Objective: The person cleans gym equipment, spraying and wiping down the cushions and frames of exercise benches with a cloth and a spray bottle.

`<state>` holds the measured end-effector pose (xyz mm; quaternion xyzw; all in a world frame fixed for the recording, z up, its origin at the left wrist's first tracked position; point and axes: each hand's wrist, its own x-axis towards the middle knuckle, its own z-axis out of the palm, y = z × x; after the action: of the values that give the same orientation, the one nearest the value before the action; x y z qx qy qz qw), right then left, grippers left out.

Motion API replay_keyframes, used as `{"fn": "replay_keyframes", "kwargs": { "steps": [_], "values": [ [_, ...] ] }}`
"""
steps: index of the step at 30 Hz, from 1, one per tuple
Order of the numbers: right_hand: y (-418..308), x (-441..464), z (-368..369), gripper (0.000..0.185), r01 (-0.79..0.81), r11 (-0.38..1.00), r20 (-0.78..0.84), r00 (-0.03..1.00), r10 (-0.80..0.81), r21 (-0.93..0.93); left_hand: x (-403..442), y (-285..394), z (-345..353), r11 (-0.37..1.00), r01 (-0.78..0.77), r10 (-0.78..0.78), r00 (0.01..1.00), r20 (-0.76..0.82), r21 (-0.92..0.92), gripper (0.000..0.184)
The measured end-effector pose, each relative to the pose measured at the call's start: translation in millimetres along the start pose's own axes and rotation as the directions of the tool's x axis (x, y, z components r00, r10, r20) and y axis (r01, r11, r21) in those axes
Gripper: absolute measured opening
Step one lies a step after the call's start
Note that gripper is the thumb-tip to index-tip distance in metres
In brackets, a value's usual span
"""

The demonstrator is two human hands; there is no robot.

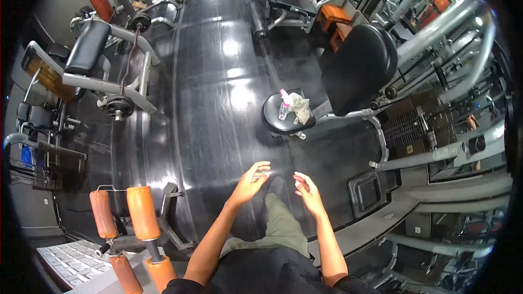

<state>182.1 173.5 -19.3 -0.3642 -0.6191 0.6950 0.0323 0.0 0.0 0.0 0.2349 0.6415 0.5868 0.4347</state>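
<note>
Both of my hands hang in the air in front of my body, apart from each other, above the dark floor. My left hand (250,183) has its fingers loosely curved and apart, holding nothing. My right hand (306,189) is likewise half curled with fingers apart and nothing in it. Beyond them stands a machine's round black seat (272,120). On that seat lie a clear spray bottle with a pink top (284,98) and a crumpled pale cloth (299,109), side by side. Neither hand touches them.
A black backrest (362,62) rises right of the seat. A bench with a barbell (87,49) stands at the left, orange padded rollers (143,212) at the lower left. A black tray (366,195) lies on the floor at the right, near a mirrored wall.
</note>
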Motion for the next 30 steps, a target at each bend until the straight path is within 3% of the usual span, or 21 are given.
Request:
{"fn": "replay_keyframes", "kwargs": {
  "steps": [2,3,6,8,9,12,13,15,19,22,24,25,26,27,29,30],
  "values": [
    [-9,-20,5,0.042,0.053,0.998,0.013,0.999,-0.052,-0.032,-22,-11,14,0.998,-0.014,0.01,0.998,-0.069,-0.069,0.044],
    [-44,93,-28,0.042,0.057,0.998,0.028,0.998,-0.057,-0.005,91,10,6,1.0,0.003,-0.006,0.994,-0.107,-0.024,0.044],
    [-51,161,-59,0.041,0.137,0.983,0.082,0.988,-0.127,-0.121,146,3,24,0.999,0.017,-0.024,0.986,-0.165,-0.042,0.046],
    [-63,199,-66,0.041,0.14,0.973,0.077,0.989,-0.128,-0.182,178,-2,27,0.997,0.068,-0.055,0.954,-0.295,0.031,0.057],
    [-68,218,-67,0.04,0.172,0.955,0.072,0.985,-0.159,-0.243,195,-6,28,0.997,0.079,-0.069,0.952,-0.299,0.022,0.057],
    [-64,270,-72,0.04,0.149,0.961,0.019,0.989,-0.148,-0.232,248,-24,29,0.985,0.119,-0.069,0.936,-0.346,0.125,0.087],
    [-63,283,-72,0.041,0.137,0.961,-0.025,0.989,-0.147,-0.239,266,-41,30,0.985,0.126,-0.078,0.936,-0.344,0.118,0.087],
    [-58,307,-71,0.043,0.092,0.968,-0.064,0.992,-0.11,-0.234,297,-56,33,0.958,-0.005,0.133,0.892,-0.433,0.285,0.095],
    [-52,338,-72,0.043,0.051,0.968,-0.138,0.987,-0.087,-0.245,339,-49,38,0.92,0.018,0.191,0.853,-0.485,0.392,0.104],
    [-54,357,-77,0.045,0.023,0.951,-0.172,0.982,-0.079,-0.31,362,-75,34,0.905,-0.009,0.219,0.867,-0.448,0.425,0.085],
    [-58,376,-81,0.054,-0.045,0.88,-0.159,0.987,-0.035,-0.473,372,-85,29,0.884,-0.008,0.235,0.872,-0.429,0.468,0.079],
    [-56,389,-83,0.054,-0.052,0.878,-0.155,0.988,-0.026,-0.476,374,-74,23,0.936,-0.061,0.213,0.883,-0.418,0.347,0.073],
    [-53,402,-85,0.059,0.054,0.81,-0.113,0.983,-0.147,-0.584,377,-64,16,0.969,-0.108,0.192,0.894,-0.405,0.221,0.067],
    [-46,411,-87,0.063,0.155,0.72,-0.055,0.964,-0.259,-0.676,378,-63,10,0.971,-0.094,0.178,0.895,-0.408,0.218,0.067],
    [-24,431,-86,0.07,0.103,0.702,-0.063,0.976,-0.207,-0.705,384,-63,-3,0.978,-0.02,0.096,0.929,-0.357,0.209,0.058],
    [-22,437,-81,0.073,0.035,0.655,-0.099,0.981,-0.166,-0.755,386,-58,-11,0.995,-0.002,0.04,0.933,-0.358,0.105,0.041]
  ]
}}
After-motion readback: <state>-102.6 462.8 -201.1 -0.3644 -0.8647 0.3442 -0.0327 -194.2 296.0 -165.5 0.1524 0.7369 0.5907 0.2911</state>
